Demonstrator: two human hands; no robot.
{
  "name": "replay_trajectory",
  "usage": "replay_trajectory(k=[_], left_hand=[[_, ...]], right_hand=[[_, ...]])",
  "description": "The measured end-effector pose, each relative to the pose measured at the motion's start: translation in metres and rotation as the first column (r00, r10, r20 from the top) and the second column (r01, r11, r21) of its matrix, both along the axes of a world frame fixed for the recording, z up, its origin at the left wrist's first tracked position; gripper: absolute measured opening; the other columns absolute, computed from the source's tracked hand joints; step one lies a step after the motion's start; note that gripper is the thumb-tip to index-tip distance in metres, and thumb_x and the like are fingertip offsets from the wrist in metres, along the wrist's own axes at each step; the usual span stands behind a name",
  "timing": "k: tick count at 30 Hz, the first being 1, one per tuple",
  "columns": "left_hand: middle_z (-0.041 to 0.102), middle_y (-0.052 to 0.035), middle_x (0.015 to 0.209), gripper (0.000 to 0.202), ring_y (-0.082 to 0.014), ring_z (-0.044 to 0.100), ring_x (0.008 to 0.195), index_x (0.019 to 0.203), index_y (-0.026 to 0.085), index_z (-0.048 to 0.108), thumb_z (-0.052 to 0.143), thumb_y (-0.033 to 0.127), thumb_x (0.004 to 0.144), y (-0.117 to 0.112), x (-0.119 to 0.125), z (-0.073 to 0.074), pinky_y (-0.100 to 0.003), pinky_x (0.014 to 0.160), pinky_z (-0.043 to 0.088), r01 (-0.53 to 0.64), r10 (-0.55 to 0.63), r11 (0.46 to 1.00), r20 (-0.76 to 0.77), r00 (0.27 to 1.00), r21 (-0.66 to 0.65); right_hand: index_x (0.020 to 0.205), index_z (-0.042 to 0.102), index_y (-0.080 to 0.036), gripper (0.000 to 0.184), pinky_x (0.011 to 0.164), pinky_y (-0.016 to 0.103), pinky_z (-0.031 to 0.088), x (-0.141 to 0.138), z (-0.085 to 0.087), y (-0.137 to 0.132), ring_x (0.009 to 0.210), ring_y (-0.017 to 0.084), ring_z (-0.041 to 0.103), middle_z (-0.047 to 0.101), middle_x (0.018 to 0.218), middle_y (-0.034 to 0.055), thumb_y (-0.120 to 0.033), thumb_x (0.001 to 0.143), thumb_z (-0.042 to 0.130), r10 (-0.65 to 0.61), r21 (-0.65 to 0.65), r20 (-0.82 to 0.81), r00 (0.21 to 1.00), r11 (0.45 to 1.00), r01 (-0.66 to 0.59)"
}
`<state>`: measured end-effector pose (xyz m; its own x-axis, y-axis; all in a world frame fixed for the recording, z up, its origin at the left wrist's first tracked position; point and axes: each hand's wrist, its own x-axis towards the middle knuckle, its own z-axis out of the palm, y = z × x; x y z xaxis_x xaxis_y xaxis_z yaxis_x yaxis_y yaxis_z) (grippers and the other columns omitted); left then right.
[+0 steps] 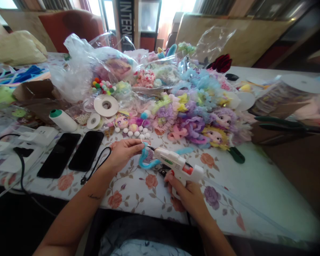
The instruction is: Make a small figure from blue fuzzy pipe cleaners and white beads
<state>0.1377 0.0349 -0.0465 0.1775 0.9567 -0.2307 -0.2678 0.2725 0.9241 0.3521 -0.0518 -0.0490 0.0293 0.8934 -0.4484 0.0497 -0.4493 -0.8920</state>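
My right hand (185,193) is wrapped round the handle of a white glue gun (173,160), its dark nozzle pointing left. A long clear glue stick (245,202) trails out of its back end. My left hand (126,151) pinches the upper end of a fuzzy light-blue pipe cleaner (149,165), which curls down in a loop. The nozzle tip is right at the pinched end; whether they touch I cannot tell. Just beyond my left fingers lies a string of white beads (132,133) with coloured pom-poms. A dark tool (164,170) lies partly hidden below the gun.
Two black phones (59,155) and a looped black cord (98,165) lie to the left, near a white power strip (21,153). A thread cone (62,120) and ribbon rolls (106,105) stand behind. Ruffled flowers, doll heads (216,137) and plastic bags (96,57) pile up at the back. A cardboard box (293,153) is at right.
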Motion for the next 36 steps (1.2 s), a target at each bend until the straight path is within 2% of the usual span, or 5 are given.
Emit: replay_trajectory(k=[6,14,23,29,36], left_hand=[[0.077,-0.0066,0.084,0.021,-0.0167,0.067,0.076,0.082,0.019,0.080,0.085,0.031,0.065,0.0003,0.0006,-0.0005,-0.028,0.074,0.051,-0.015,0.014,1.000,0.037,0.999,0.012],[0.077,-0.0062,0.085,0.020,-0.0156,0.067,0.077,0.084,0.018,0.080,0.084,0.029,0.067,0.0009,-0.0005,-0.0018,-0.026,0.074,0.051,-0.001,0.001,1.000,0.043,0.999,0.009],[0.077,-0.0057,0.085,0.019,-0.0157,0.066,0.078,0.081,0.019,0.080,0.085,0.030,0.066,0.0011,0.0005,-0.0012,-0.026,0.075,0.050,-0.024,0.024,1.000,0.074,0.997,0.002],[0.076,-0.0053,0.084,0.021,-0.0139,0.065,0.076,0.082,0.017,0.079,0.085,0.030,0.066,0.0014,-0.0005,-0.0015,-0.025,0.073,0.049,-0.031,0.032,0.999,0.074,0.997,-0.017],[0.076,-0.0035,0.079,0.022,-0.0124,0.064,0.071,0.078,0.017,0.079,0.088,0.028,0.061,0.0022,-0.0002,-0.0019,-0.024,0.071,0.049,-0.040,0.044,0.998,0.096,0.994,-0.044]], right_hand=[[0.070,0.063,-0.019,0.039,0.027,0.022,0.031,-0.0008,0.0017,0.0011,0.026,0.009,0.042,0.056,0.048,-0.0034,-0.057,0.076,0.067,-0.005,-0.017,-0.010,1.000,1.000,0.005],[0.072,0.063,-0.018,0.041,0.029,0.022,0.035,0.0004,-0.0022,0.0009,0.028,0.010,0.046,0.059,0.052,-0.0020,-0.058,0.075,0.069,-0.006,0.005,-0.003,1.000,1.000,0.006],[0.071,0.062,-0.018,0.042,0.027,0.020,0.033,0.0009,-0.0011,-0.0009,0.028,0.009,0.046,0.054,0.049,-0.0032,-0.059,0.077,0.066,0.048,0.007,0.040,0.998,0.999,-0.049],[0.067,0.060,-0.018,0.040,0.028,0.020,0.034,-0.0005,0.0015,-0.0014,0.030,0.010,0.049,0.054,0.048,-0.0033,-0.056,0.076,0.067,0.024,0.000,0.043,0.999,1.000,-0.024],[0.069,0.059,-0.018,0.041,0.029,0.021,0.032,-0.0022,0.0015,-0.0004,0.027,0.009,0.045,0.053,0.048,-0.0040,-0.058,0.077,0.065,-0.009,-0.003,0.032,0.999,1.000,0.009]])
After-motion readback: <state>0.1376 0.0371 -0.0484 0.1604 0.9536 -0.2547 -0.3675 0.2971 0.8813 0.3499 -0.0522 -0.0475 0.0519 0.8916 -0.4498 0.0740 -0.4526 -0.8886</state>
